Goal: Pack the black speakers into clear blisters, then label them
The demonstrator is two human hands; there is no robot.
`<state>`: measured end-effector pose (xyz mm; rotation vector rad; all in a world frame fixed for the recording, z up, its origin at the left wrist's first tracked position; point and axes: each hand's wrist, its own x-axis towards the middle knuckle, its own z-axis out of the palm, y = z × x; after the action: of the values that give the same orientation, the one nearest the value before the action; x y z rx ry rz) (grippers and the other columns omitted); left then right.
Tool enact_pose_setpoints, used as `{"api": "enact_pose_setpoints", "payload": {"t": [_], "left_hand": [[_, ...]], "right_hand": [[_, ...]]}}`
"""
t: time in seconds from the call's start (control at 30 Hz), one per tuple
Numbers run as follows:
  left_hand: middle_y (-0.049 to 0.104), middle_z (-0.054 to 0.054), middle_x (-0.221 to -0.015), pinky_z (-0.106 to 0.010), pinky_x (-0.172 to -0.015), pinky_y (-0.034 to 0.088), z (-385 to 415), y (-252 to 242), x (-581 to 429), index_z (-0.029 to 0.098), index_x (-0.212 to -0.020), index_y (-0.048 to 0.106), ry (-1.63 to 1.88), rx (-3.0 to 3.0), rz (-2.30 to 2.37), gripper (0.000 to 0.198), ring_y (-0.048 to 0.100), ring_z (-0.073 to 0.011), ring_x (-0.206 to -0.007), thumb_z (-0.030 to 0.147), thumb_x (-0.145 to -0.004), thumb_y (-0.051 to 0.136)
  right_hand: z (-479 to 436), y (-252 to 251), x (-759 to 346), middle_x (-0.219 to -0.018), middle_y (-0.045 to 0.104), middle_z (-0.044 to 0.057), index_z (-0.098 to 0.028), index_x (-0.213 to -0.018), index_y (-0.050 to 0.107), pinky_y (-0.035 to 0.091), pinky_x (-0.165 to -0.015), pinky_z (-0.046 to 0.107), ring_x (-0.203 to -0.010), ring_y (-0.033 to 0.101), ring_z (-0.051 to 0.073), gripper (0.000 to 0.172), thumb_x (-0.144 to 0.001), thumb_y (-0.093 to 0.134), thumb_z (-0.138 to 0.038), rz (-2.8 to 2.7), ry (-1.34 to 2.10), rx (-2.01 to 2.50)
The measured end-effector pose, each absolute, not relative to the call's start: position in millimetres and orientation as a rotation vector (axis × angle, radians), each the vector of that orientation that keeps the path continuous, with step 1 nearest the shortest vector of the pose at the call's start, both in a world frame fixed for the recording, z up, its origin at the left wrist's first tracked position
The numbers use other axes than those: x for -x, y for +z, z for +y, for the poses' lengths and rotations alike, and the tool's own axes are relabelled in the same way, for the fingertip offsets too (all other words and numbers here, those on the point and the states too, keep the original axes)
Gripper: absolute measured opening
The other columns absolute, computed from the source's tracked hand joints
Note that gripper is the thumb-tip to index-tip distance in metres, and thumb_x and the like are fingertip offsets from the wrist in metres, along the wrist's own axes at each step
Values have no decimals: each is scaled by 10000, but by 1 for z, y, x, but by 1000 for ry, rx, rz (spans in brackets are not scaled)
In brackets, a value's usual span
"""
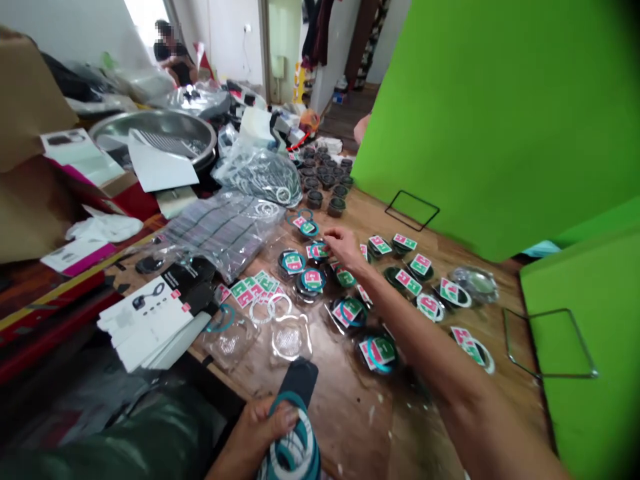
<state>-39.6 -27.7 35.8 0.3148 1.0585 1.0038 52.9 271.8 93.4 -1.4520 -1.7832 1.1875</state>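
My left hand (265, 427) is wrapped round a stack of teal and white rings (295, 443) near the bottom edge of the view. Above that stack lies a dark flat piece (299, 380). My right hand (345, 245) reaches across the table, its fingers pinched beside a round black item with a teal ring and a pink-and-green card (317, 251); whatever is between the fingertips is too small to make out. Similar items with cards and teal rings (313, 280) stand around it. Others to the right carry white rings (430, 307).
Loose pink-and-green cards (257, 288) and clear plastic trays (290, 339) lie left of centre. White boxes (155, 320), bagged goods (225, 230) and a metal basin (155, 120) fill the left. Green panels (490, 120) stand right. A person (173, 53) sits far back.
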Motion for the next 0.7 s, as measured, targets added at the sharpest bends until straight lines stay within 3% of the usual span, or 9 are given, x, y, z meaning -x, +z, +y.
{"api": "enact_pose_setpoints", "payload": {"t": [0.13, 0.23, 0.37, 0.53, 0.7], "left_hand": [[529, 16, -514, -186, -470, 330, -35, 42, 38, 126, -585, 545, 987, -224, 1004, 339, 431, -68, -461, 397, -662, 734], [554, 4, -538, -180, -468, 342, -42, 40, 36, 113, -611, 572, 973, -277, 963, 305, 441, -64, -465, 372, -723, 687], [571, 8, -550, -163, -458, 332, -50, 40, 31, 112, -627, 589, 944, -345, 944, 265, 444, -54, -464, 334, -713, 703], [643, -41, -582, -189, -480, 382, -53, 45, 24, 96, -671, 661, 884, -395, 996, 260, 519, -93, -484, 345, -664, 735], [619, -43, -557, -202, -489, 364, -51, 35, 22, 98, -625, 644, 868, -326, 1022, 346, 494, -95, -481, 424, -617, 757]], "right_hand": [[171, 105, -96, -637, 565, -28, -157, -815, 648, 343, -566, 205, -597, 482, 85, 151, -786, 601, -298, -2065, 1365, 1276], [92, 99, -118, -731, 597, -9, -169, -851, 645, 340, -588, 212, -668, 497, 104, 231, -820, 563, -383, -2435, 1536, 1024], [34, 72, -131, -622, 501, -33, -153, -717, 577, 300, -515, 195, -581, 425, 76, 270, -865, 468, -350, -2197, 1868, 1113], [52, 81, -138, -531, 401, -61, -162, -605, 468, 263, -465, 186, -503, 366, 55, 278, -840, 468, -310, -1909, 1643, 1271], [140, 111, -134, -465, 466, -64, -161, -654, 525, 292, -422, 190, -411, 393, 56, 271, -858, 489, -335, -1657, 1323, 1488]]}}
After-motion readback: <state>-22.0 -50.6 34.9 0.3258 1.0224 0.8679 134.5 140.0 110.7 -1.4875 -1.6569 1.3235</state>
